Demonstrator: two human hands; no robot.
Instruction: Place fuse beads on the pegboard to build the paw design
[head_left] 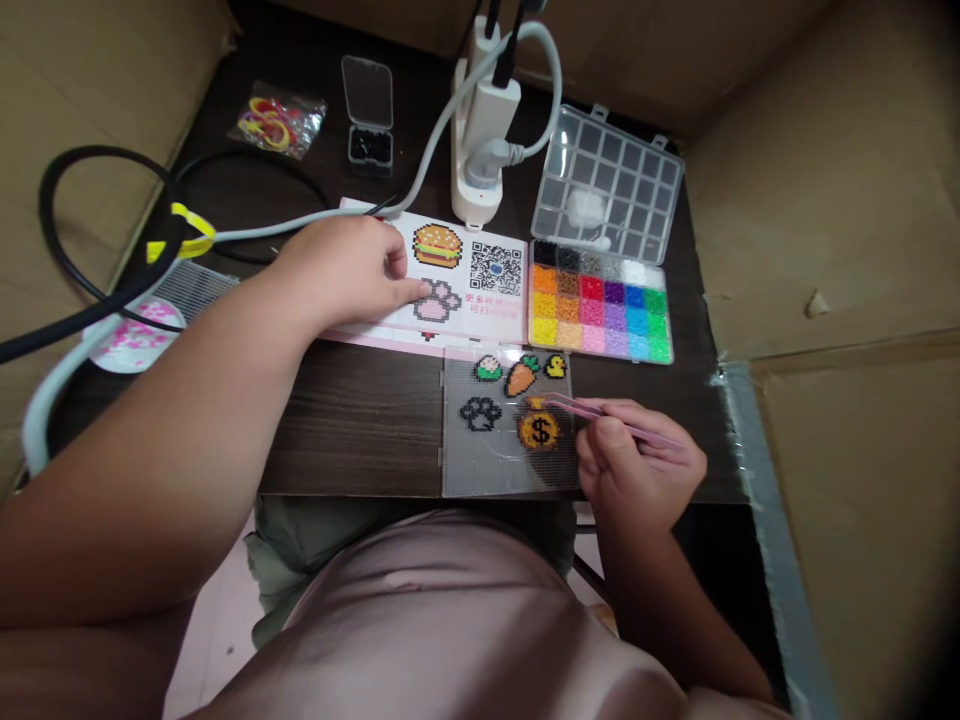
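From the head view, my right hand (637, 465) holds pink tweezers (611, 420) in a narrow grip between thumb and fingers. Their tip is at the top of a bead money bag (538, 430) on the clear pegboard (480, 470), but I cannot tell if it holds a bead. A bead carrot (523, 376) and bead duck (555, 366) lie just above the bag. My left hand (341, 275) rests on the pattern card (480, 265), fingers (409, 290) loosely curved and empty, near the printed paw (437, 300). The bead box (600, 300) is beside the card
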